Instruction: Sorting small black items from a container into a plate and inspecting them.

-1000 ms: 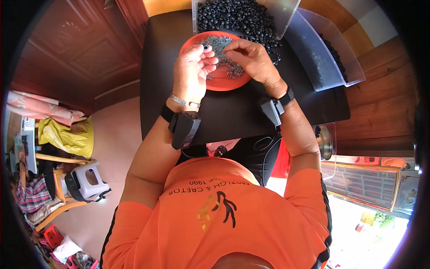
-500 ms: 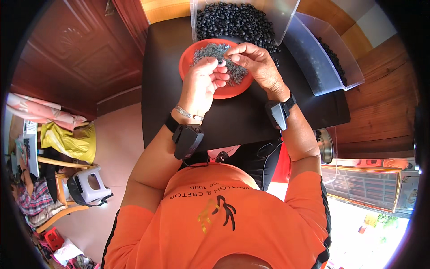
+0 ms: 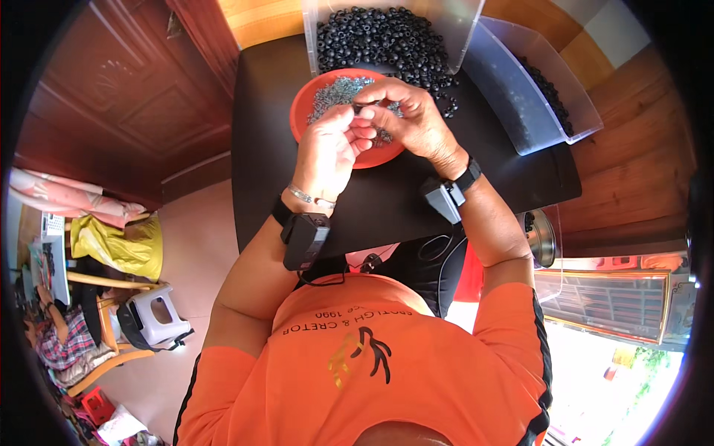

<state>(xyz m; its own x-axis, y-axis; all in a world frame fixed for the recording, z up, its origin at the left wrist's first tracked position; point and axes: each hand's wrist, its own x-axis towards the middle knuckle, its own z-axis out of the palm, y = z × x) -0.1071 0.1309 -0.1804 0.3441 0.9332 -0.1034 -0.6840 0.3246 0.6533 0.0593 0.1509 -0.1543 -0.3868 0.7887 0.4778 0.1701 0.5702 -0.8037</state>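
Note:
Over a round orange-red dish [image 3: 298, 111], my two hands meet at the fingertips. The dish holds a heap of small silvery metal pieces [image 3: 336, 94] that look like screws. My left hand [image 3: 327, 152] pinches a small round black part [image 3: 358, 110] between thumb and fingers, palm turned up. From the right, my right hand [image 3: 416, 125] closes thumb and forefinger at that same part. Whatever sits between the right fingertips is too small and hidden to make out. Behind the dish lies a big pile of similar black parts [image 3: 375, 43], some spilling toward the right.
The dark table [image 3: 271, 82] carries a clear plastic bin [image 3: 465, 37] around the pile. Right of it stands another translucent bin [image 3: 513, 123] with more black parts. A grey stool [image 3: 160, 316] is on the floor at left, with a seated person [image 3: 67, 327] beyond.
My right hand has moved left and down, bringing its fingertips onto the black part in my left hand. The part is now mostly covered by fingers. The view has shifted slightly.

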